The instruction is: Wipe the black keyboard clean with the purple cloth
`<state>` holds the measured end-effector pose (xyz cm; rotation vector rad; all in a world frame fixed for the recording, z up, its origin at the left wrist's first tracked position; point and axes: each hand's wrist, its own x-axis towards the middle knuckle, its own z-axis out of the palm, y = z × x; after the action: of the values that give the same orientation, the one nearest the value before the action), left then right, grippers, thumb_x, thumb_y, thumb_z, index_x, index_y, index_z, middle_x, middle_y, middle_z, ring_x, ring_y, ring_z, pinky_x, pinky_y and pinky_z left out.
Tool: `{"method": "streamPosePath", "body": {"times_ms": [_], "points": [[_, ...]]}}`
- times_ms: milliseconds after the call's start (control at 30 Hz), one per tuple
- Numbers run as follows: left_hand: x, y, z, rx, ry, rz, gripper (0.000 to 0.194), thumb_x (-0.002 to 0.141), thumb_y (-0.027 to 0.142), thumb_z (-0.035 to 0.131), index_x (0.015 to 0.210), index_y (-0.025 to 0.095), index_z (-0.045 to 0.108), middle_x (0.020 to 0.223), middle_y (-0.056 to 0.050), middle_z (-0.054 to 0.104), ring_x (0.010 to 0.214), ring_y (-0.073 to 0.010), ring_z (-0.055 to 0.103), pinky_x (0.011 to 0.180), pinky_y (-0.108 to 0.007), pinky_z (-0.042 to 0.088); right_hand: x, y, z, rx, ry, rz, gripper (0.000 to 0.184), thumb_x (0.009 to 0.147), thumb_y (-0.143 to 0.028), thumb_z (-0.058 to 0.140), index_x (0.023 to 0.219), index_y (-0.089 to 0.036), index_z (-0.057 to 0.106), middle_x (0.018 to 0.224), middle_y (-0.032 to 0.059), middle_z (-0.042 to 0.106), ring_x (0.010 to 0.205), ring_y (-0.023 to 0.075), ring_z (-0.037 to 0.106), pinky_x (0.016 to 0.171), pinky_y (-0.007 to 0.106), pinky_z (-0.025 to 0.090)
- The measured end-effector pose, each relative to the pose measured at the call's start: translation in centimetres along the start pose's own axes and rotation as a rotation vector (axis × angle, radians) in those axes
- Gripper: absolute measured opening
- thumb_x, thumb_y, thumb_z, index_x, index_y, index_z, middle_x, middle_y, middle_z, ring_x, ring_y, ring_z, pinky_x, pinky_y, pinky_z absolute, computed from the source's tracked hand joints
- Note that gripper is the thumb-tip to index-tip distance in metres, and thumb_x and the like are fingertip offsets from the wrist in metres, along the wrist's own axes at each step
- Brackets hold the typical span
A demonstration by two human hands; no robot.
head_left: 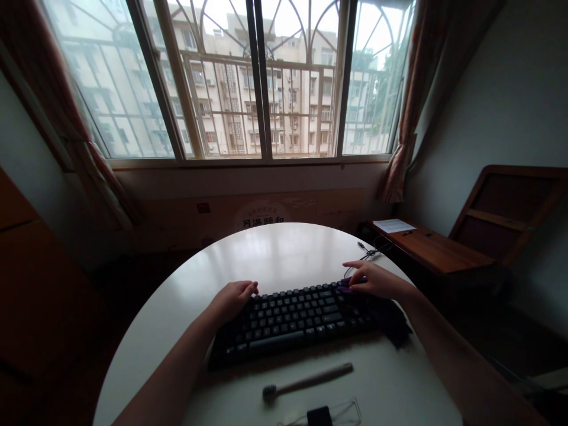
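A black keyboard (298, 320) lies across the round white table (275, 260). My left hand (235, 297) rests curled against the keyboard's far left corner, fingers closed on its edge. My right hand (371, 279) sits at the far right corner, fingers pinched on a dark purple cloth (390, 322) that drapes over the keyboard's right end. A long-handled brush (307, 381) lies on the table in front of the keyboard, untouched.
A small black item with a clear plastic piece (326, 414) lies at the table's near edge. A cable (370, 253) trails off the far right rim. A wooden side table (432, 248) with a paper sheet (394, 225) stands to the right, under a large window (248, 77).
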<state>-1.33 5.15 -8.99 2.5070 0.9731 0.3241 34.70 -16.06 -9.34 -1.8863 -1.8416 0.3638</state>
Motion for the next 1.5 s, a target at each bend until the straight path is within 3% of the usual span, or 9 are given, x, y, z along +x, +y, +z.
{"method": "streamPosePath", "body": {"times_ms": [300, 767, 1000, 1267, 1367, 1500], "points": [[0.1, 0.0, 0.0, 0.004, -0.004, 0.001, 0.053, 0.087, 0.051, 0.028, 0.086, 0.019, 0.071, 0.090, -0.007, 0.072, 0.087, -0.0252, 0.063, 0.079, -0.032, 0.044, 0.3, 0.9, 0.2, 0.063, 0.015, -0.062, 0.016, 0.075, -0.034, 0.069, 0.080, -0.022, 0.078, 0.135, 0.0067, 0.054, 0.123, 0.0287, 0.051, 0.107, 0.038, 0.035], [0.0, 0.1, -0.1, -0.005, -0.001, -0.001, 0.053, 0.086, 0.052, 0.029, 0.087, 0.020, 0.071, 0.089, -0.007, 0.072, 0.087, -0.0250, 0.063, 0.079, -0.032, 0.044, 0.0, 0.4, 0.0, 0.033, 0.013, -0.006, 0.014, 0.076, -0.032, 0.066, 0.082, -0.022, 0.075, 0.133, 0.0061, 0.056, 0.120, 0.0254, 0.054, 0.106, 0.036, 0.037], [-0.1, 0.1, 0.0, 0.003, -0.001, -0.005, 0.054, 0.087, 0.051, 0.027, 0.088, 0.019, 0.071, 0.091, -0.008, 0.072, 0.089, -0.0254, 0.063, 0.081, -0.033, 0.044, -0.1, 0.2, 0.0, 0.050, -0.028, 0.004, 0.022, 0.076, -0.032, 0.065, 0.092, -0.023, 0.077, 0.137, 0.0078, 0.053, 0.119, 0.0274, 0.055, 0.105, 0.038, 0.037], [0.0, 0.1, -0.1, -0.009, -0.008, -0.010, 0.055, 0.087, 0.052, 0.027, 0.088, 0.020, 0.071, 0.090, -0.007, 0.072, 0.087, -0.0251, 0.063, 0.080, -0.032, 0.044, 0.1, 0.0, 0.1, 0.044, 0.022, -0.006, 0.021, 0.076, -0.037, 0.064, 0.082, -0.019, 0.073, 0.122, 0.0086, 0.063, 0.111, 0.0272, 0.058, 0.102, 0.038, 0.040], [0.0, 0.0, -0.1, -0.007, -0.001, -0.004, 0.056, 0.087, 0.053, 0.027, 0.088, 0.019, 0.071, 0.090, -0.007, 0.072, 0.088, -0.0255, 0.063, 0.080, -0.033, 0.045, -0.2, 0.1, -0.2, 0.253, 0.068, 0.008, 0.028, 0.079, -0.044, 0.061, 0.084, -0.018, 0.068, 0.117, 0.0094, 0.065, 0.108, 0.0260, 0.060, 0.098, 0.038, 0.044], [-0.1, 0.1, -0.1, 0.003, -0.005, 0.000, 0.057, 0.088, 0.053, 0.026, 0.089, 0.019, 0.072, 0.093, -0.008, 0.072, 0.089, -0.0258, 0.063, 0.080, -0.033, 0.045, -0.8, 0.3, -1.2, 0.789, 0.227, 0.020, 0.030, 0.083, -0.047, 0.057, 0.095, -0.019, 0.054, 0.121, 0.0106, 0.062, 0.104, 0.0254, 0.063, 0.089, 0.041, 0.050]]}}
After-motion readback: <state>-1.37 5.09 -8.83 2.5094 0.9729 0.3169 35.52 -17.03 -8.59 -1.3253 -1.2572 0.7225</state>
